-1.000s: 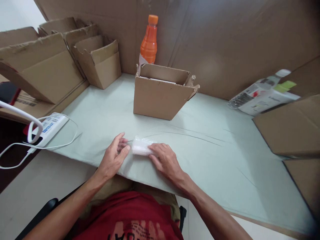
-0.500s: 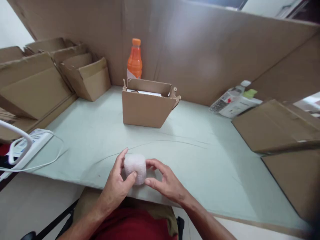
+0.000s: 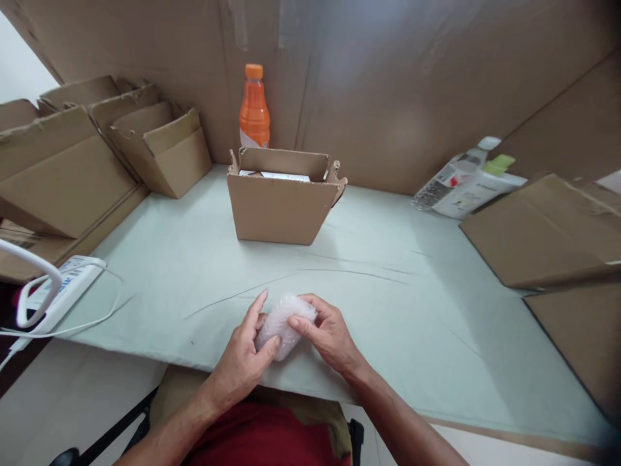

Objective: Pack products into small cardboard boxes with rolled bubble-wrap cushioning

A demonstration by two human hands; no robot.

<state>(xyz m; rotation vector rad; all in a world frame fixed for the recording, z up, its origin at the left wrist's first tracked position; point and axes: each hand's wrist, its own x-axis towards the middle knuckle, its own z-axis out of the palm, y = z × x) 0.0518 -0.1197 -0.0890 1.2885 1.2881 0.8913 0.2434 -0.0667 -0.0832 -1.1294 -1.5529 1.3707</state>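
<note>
Near the front edge of the table, a small bundle of clear bubble wrap is held between both hands, tilted up to the right. My left hand grips its lower left end, with the thumb on the near face and the index finger stretched past it. On the upper right end my right hand pinches it, thumb on top and fingers behind. Whatever the wrap may contain cannot be made out. Beyond the hands stands an open cardboard box with something white and flat inside.
Behind the box stands an orange bottle. Several cardboard boxes line the left side, with a white power strip and cable below them. At right lie a clear plastic bottle, a white pouch with a green cap and cardboard boxes.
The bubble wrap bundle has turned from upright to tilted and shifted slightly right. My right hand, open beside it before, has closed on its right end.
</note>
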